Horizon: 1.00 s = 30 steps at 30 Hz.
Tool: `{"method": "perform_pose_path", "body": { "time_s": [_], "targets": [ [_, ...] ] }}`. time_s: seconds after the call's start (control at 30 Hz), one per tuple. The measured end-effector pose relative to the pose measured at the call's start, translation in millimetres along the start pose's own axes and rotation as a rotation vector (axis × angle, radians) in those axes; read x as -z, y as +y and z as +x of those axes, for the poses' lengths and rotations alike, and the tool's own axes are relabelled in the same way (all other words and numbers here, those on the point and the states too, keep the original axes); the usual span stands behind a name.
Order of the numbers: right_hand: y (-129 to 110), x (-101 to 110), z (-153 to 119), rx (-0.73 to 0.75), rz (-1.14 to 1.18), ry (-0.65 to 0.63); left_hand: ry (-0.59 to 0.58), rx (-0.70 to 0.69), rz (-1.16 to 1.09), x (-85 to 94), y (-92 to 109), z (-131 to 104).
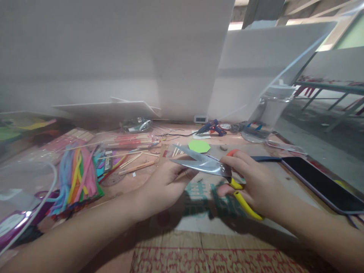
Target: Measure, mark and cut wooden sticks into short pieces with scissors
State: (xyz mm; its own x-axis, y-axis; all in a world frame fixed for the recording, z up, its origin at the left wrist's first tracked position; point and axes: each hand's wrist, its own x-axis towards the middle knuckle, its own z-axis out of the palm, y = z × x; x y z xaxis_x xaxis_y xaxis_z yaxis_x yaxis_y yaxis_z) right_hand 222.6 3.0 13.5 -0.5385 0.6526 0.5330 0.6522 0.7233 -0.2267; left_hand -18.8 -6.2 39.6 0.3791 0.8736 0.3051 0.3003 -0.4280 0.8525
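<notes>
My right hand (250,178) grips a pair of scissors (209,167) with yellow handles. The blades are spread apart and point left. Close by, my left hand (167,184) is closed, its fingertips partly hidden behind the lower blade. Whether anything is pinched there I cannot make out. Several short pale sticks (176,150) show just beyond the blade tips. Past the scissors lies a bright green paper octagon (199,146). Under both hands is a cardboard sheet (273,193) with green print.
At the left lie a bundle of coloured pipe cleaners (79,170) and packs of sticks (131,139). A blue glue gun (212,128) rests at the back, near a clear plastic container (261,117). A phone (324,184) lies at the right.
</notes>
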Motion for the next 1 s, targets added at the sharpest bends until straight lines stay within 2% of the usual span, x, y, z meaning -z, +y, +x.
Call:
{"method": "perform_pose_path", "body": {
  "time_s": [0.13,0.27,0.37,0.5,0.67,1.0],
  "targets": [
    [-2.7,0.6,3.2,0.003,0.007,0.03,-0.047,-0.094,0.025,4.8,-0.3,0.8],
    [-3.6,0.6,3.9,0.018,-0.005,0.043,-0.057,-0.113,0.038,4.9,-6.2,1.9],
    [-1.5,1.1,2.4,0.019,-0.015,0.031,-0.055,-0.143,-0.032,1.2,-11.3,2.2],
    [1.4,1.0,1.2,0.041,-0.004,0.018,-0.037,-0.132,-0.074,-1.5,-14.3,2.7],
    [1.4,-1.5,2.8,0.061,-0.012,0.054,-0.062,-0.191,-0.071,1.1,-17.6,2.7],
    [-0.2,1.8,1.8,0.068,-0.018,0.057,-0.047,-0.163,-0.005,4.2,-16.2,2.4]
  ]
}}
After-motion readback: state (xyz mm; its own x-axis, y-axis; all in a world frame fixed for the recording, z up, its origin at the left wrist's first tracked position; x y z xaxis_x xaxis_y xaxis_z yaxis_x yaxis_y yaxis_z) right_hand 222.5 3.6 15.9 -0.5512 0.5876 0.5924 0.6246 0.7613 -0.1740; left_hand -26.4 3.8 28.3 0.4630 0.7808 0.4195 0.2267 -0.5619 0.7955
